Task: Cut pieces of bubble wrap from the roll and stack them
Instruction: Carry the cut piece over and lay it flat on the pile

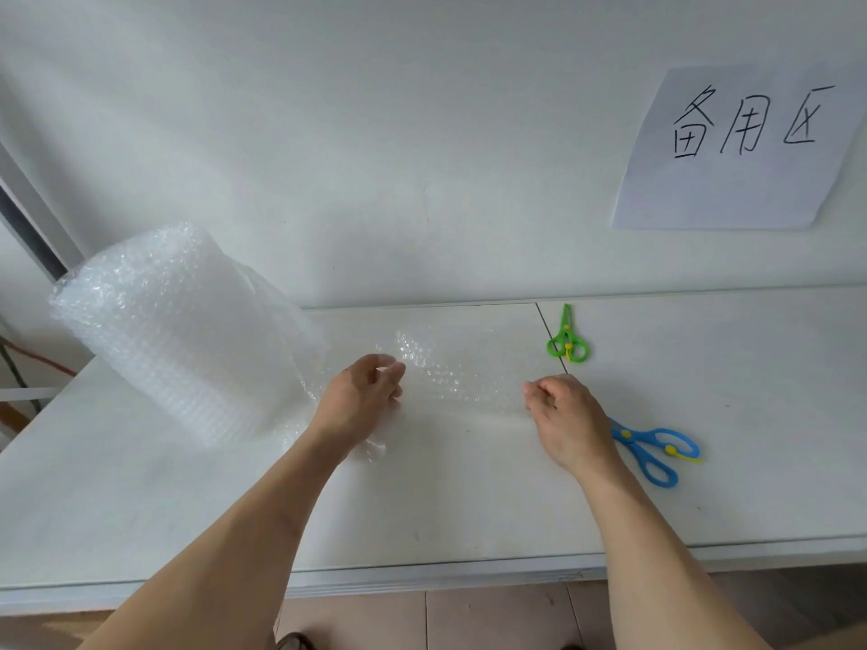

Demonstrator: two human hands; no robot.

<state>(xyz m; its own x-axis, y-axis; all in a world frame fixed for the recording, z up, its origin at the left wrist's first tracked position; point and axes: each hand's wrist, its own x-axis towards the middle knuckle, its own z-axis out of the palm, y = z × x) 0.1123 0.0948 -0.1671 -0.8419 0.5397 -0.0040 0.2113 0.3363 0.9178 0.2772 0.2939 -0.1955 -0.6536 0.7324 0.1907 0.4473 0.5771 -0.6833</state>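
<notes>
White laminate runs under everything you see: the table (422,499) is pale, with a thin seam crossing it near the green scissors (567,337), and it butts against a white wall (375,133). On that wall, up at your right, hangs a sheet of paper (736,147) with three handwritten characters. At the bottom edge you look past the table's front lip to brown floor tiles (492,616).

The bubble wrap roll (173,330) stands on end at the back left of the table, and its loose sheet (450,377) trails rightward, lying flat between your hands. Your left hand (361,396) has its fingers curled onto the sheet close to the roll; your right hand (563,415) pinches the sheet's free end.

The green scissors lie closed near the wall, just beyond the sheet's far right corner. The blue scissors (657,452) lie just beside your right wrist, partly hidden by it.
</notes>
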